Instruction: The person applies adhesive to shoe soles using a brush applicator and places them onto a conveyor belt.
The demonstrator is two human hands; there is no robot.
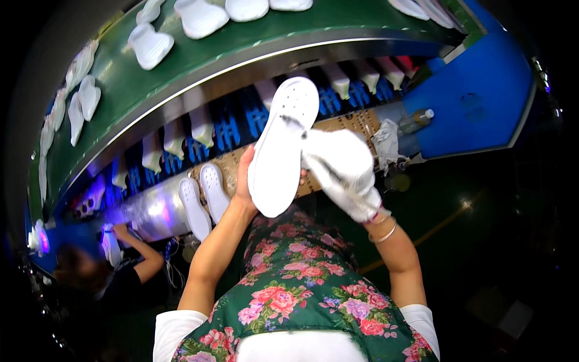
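My left hand (244,181) grips a long white shoe sole (276,160) with small holes at its far end. Its fingers wrap behind the sole, and fingertips show at the right edge. My right hand (350,160), in a loose white glove, is closed just right of the sole. A thin pale stick-like edge runs along the glove toward the wrist, but what the hand holds is blurred and mostly hidden. By the sole's middle, a small dark tip meets its surface.
Two more white soles (194,208) lean on the cardboard-covered ledge (232,166). White shoe pieces (202,18) lie on the green conveyor (114,63) above. A crumpled white cloth (386,140) and a bottle (416,120) sit at right. Another person's arm (145,253) works at lower left.
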